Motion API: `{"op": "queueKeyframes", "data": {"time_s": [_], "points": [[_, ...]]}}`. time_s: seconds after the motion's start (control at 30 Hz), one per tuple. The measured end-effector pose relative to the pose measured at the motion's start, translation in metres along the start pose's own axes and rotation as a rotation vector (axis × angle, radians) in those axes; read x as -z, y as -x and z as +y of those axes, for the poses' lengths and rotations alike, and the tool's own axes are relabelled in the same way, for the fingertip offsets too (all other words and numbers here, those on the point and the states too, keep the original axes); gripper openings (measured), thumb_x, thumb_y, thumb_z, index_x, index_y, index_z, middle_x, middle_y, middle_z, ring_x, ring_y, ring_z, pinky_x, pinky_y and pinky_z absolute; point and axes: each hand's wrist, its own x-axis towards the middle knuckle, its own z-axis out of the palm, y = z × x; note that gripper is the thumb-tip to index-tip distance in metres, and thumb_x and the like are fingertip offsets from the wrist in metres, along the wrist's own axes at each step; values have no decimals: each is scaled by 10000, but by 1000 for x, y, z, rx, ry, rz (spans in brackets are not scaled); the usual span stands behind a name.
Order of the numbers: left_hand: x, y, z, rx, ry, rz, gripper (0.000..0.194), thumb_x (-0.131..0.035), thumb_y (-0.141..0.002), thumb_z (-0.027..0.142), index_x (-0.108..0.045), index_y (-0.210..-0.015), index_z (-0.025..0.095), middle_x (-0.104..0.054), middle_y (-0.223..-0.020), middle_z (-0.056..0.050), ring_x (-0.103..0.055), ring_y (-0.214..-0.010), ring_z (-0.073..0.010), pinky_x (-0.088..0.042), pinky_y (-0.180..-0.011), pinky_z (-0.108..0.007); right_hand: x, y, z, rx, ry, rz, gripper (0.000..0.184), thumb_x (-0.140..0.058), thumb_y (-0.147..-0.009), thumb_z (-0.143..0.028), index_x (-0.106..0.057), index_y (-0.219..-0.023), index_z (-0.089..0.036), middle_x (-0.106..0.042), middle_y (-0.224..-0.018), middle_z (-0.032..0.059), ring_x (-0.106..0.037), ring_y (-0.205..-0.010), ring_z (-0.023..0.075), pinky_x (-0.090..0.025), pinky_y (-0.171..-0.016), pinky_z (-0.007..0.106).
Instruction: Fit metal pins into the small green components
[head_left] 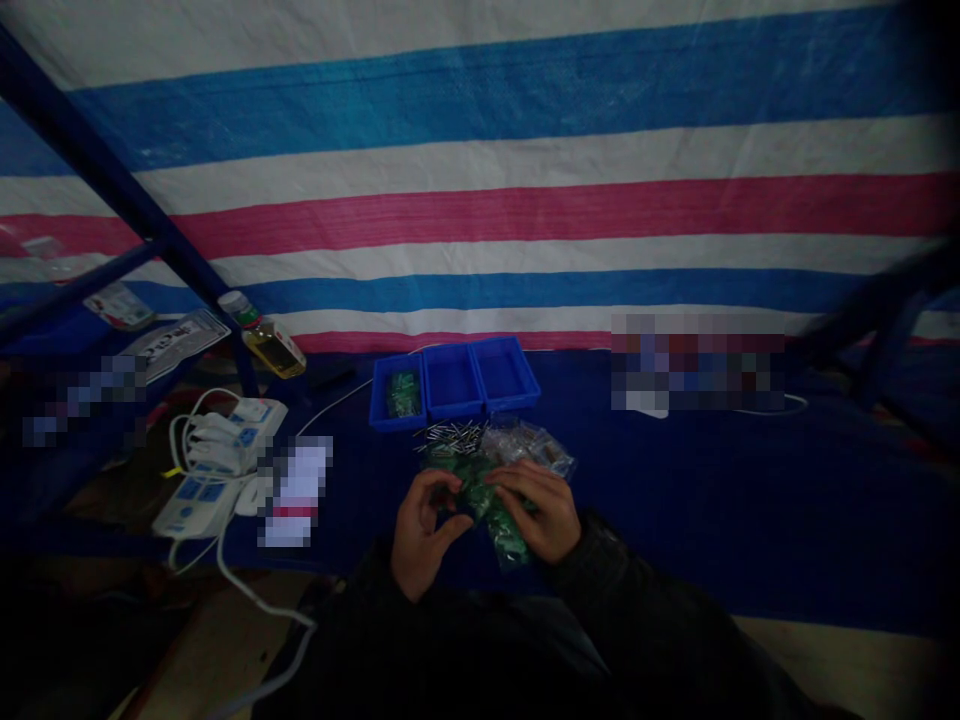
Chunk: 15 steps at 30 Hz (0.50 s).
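My left hand (424,532) is beside the left edge of a heap of green plastic packets (477,482). Its fingers curl, and a gap shows between thumb and fingertips with nothing visible in it. My right hand (544,505) lies over the heap, thumb and fingers closing on a green plastic packet (508,540) that pokes out below the palm. Just beyond the hands is a loose pile of thin metal pins or nails (452,437). Clear plastic bags (534,445) with small contents, too dim to name, lie to its right.
Three blue trays (452,382) stand behind the pile; the left one holds a green packet (403,393). On the left are white power strips (217,450) with cables, a blurred-out white item (296,495) and a bottle (262,338). Blue frame bars (124,165) flank the blue tabletop (712,510).
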Motion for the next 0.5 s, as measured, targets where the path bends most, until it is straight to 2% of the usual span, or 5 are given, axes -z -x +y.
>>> {"op": "queueKeyframes", "data": {"time_s": [0.1,0.2,0.3,0.37,0.5], "points": [[-1,1,-1,6,42,-20,503,-904,-693,331,-643,-1100,190,-646,-1041,-76,-613,-938,-210,-506,-786,-293,-3,3,1,-20,24,40,106,-614,-959,-157,-693,-1011,-206,-708,-752,35,-638,-653,170,-543,-640,321],[-2,2,-1,45,30,14,455,-881,-727,308,-619,-1081,192,-656,-1032,-66,-634,-921,-197,-518,-804,-299,-6,6,2,-79,36,85,82,-639,-947,-182,-675,-1016,-209,-683,-723,19,-612,-605,158,-521,-583,292],[-2,2,1,84,0,57,352,-777,-848,285,-563,-1117,212,-678,-945,-34,-662,-866,-181,-533,-780,-298,-6,8,2,-103,37,129,74,-643,-937,-165,-664,-987,-215,-696,-758,26,-637,-620,159,-533,-592,285],[-2,2,2,81,-7,64,278,-728,-891,289,-561,-1101,214,-683,-896,-18,-665,-781,-166,-538,-726,-288,-5,7,1,-73,36,104,104,-612,-947,-136,-674,-972,-217,-706,-777,34,-654,-642,162,-544,-617,287],[0,-1,5,68,-108,33,145,-696,-912,315,-695,-947,175,-688,-872,-41,-651,-718,-159,-536,-700,-283,1,3,-5,-45,39,50,184,-573,-957,-116,-703,-1041,-215,-735,-810,41,-686,-677,163,-569,-672,290]]}}
